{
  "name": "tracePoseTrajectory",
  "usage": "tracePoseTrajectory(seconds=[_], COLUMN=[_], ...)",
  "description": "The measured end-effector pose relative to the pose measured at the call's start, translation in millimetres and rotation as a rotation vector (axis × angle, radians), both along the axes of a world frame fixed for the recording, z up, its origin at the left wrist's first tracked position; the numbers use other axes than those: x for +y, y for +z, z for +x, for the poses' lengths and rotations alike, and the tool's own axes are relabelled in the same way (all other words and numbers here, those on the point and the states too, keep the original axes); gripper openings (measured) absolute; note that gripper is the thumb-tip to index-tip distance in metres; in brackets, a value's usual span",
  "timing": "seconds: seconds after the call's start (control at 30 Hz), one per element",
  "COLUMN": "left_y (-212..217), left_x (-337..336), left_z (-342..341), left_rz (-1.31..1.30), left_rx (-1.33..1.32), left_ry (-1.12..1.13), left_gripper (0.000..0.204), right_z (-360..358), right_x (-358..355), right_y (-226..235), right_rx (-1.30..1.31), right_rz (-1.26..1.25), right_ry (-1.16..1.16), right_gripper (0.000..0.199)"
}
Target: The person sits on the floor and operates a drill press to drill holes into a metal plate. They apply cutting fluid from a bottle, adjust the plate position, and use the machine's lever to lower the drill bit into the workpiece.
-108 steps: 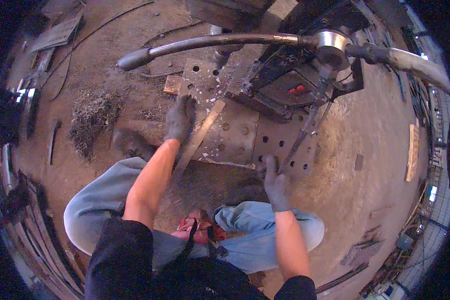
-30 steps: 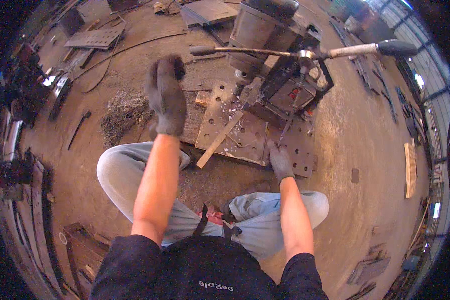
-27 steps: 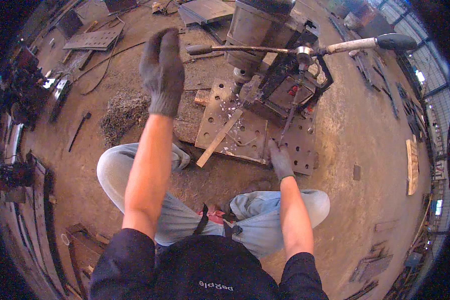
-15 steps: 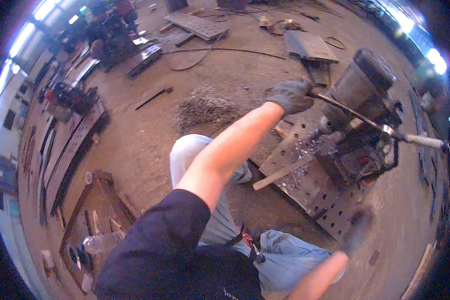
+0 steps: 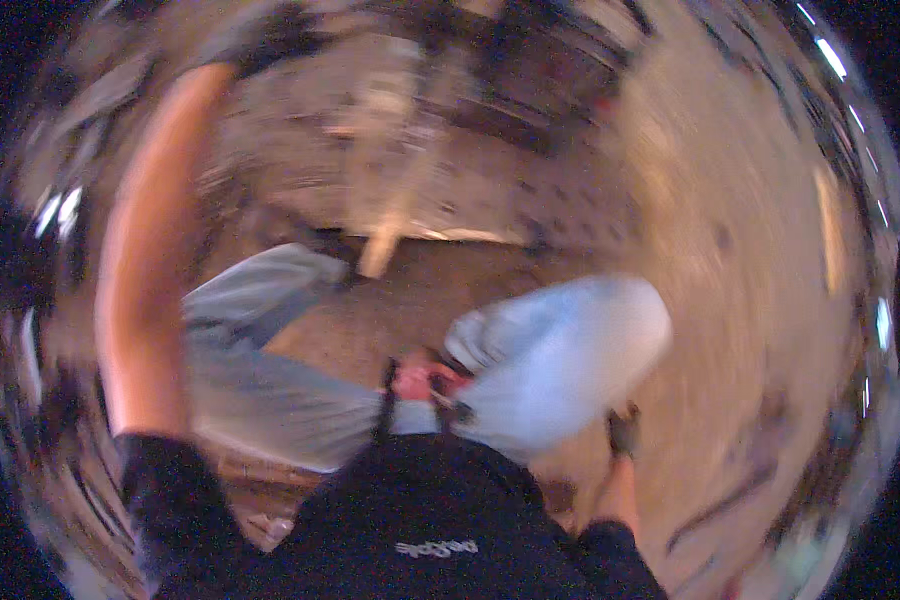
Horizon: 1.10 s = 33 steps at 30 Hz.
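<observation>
Motion blur smears most of the head view. My left arm reaches up along the left side, and my left hand, in a dark glove, is near the upper edge. Its fingers are blurred, so I cannot make out whether it grips anything. A dark drilling machine stands right of it, on a steel plate with rows of holes. A pale wooden stick sticks out over the plate's near edge. Low on the right, beside my bent knee, is my right hand, dark-gloved, its fingers too smeared to read.
My legs in light jeans are bent apart before the plate. A red cloth-like thing is at my waist. Brown floor stretches to the right, with a pale strip of wood farther out.
The view has swung right and down, so the machine and plate now appear higher and farther left. Earlier my left hand gripped the machine's long lever. My right hand has moved back beside my knee.
</observation>
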<state>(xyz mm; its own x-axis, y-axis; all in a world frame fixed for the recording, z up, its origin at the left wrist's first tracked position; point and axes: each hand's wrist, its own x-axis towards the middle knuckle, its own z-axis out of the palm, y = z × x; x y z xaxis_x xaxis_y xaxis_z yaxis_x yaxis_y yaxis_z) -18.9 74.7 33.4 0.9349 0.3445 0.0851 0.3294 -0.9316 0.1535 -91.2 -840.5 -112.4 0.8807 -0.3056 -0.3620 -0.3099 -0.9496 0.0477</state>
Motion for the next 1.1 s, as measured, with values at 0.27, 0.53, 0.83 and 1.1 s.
tracePoseTrajectory(seconds=[0.27,0.53,0.83,1.1], left_y=[33,29,26,43], left_x=[-11,-9,-63,-85], left_z=[-19,-29,-2,-3], left_rz=[0.213,0.278,-0.027,-0.056], left_rx=[-0.034,-0.019,-0.171,-0.121], left_ry=[0.159,0.281,0.300,0.319], left_gripper=[0.044,0.044,0.032,0.029], right_z=[-46,55,131,155], right_x=[124,201,306,333], right_y=[-73,-90,-22,29], right_rx=[-0.028,0.044,0.165,0.204], right_rz=[0.419,1.418,1.434,1.453], right_ry=[-0.093,-0.714,-0.374,-0.209], right_gripper=[0.105,0.088,0.074,0.062])
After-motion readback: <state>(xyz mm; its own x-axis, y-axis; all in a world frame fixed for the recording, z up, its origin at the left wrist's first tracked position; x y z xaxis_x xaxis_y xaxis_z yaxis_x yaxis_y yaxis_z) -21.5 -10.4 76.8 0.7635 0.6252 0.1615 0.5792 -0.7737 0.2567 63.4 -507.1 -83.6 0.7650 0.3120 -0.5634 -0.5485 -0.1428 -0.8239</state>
